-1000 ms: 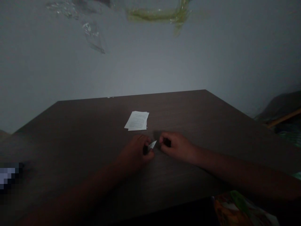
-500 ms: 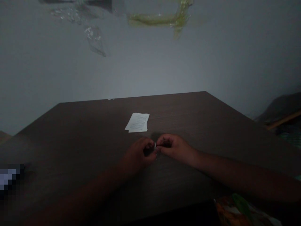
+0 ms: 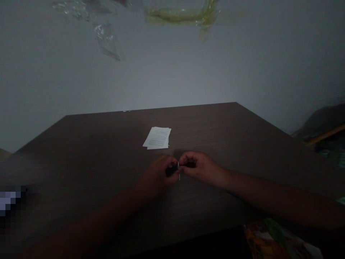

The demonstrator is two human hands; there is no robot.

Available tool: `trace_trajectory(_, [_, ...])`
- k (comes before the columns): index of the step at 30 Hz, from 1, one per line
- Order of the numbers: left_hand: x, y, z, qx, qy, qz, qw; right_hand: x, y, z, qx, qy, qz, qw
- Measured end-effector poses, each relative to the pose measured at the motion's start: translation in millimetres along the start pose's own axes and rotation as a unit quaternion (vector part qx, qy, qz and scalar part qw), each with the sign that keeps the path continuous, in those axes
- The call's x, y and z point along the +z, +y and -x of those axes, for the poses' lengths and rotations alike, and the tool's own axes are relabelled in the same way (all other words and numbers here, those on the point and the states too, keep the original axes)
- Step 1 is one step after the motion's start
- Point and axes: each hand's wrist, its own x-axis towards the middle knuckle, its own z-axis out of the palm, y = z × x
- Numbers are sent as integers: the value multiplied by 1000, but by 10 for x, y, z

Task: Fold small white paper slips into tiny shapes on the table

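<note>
My left hand (image 3: 159, 172) and my right hand (image 3: 201, 166) meet above the middle of the table. Fingertips and thumbs of both are pinched on a small white piece of paper (image 3: 178, 164), seen nearly edge-on as a thin white line. Most of it is hidden by the fingers, and whether it is folded I cannot tell. Just beyond my hands, a few printed paper sheets (image 3: 158, 138) lie flat, overlapping and slightly askew.
The dark wood-grain table (image 3: 107, 144) stands against a grey wall (image 3: 183, 68) with yellowish tape (image 3: 175, 17) on it. A blurred-out object (image 3: 9, 199) lies at the left edge. A colourful package (image 3: 277, 239) is at the lower right, by the table's front edge.
The whole view has shifted slightly, so the table and sheets appear a little higher. Both hands keep their pinch on the piece of paper, with a bit more white showing below the fingertips.
</note>
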Motion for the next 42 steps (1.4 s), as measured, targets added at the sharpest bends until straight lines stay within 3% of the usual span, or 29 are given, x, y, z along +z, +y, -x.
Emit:
trace_trajectory(8, [2, -6, -1, -12, -5, -1, 1000, 4, 36, -8, -28, 2, 36, 999])
trace_trajectory(19, [-10, -26, -5, -16, -15, -16, 1000, -35, -141, 23, -44, 5, 148, 988])
trace_trajectory(27, [-61, 24, -6, -5, -11, -17, 1000, -34, -124, 38, -69, 3, 158, 985])
trace_trajectory(34, [-45, -62, -8, -10, -14, 6, 1000, -56, -114, 34, -71, -2, 171, 983])
trace_trajectory(42, [-145, -101, -20, -11, -43, 36, 998, -102, -83, 1, -147, -29, 212, 966])
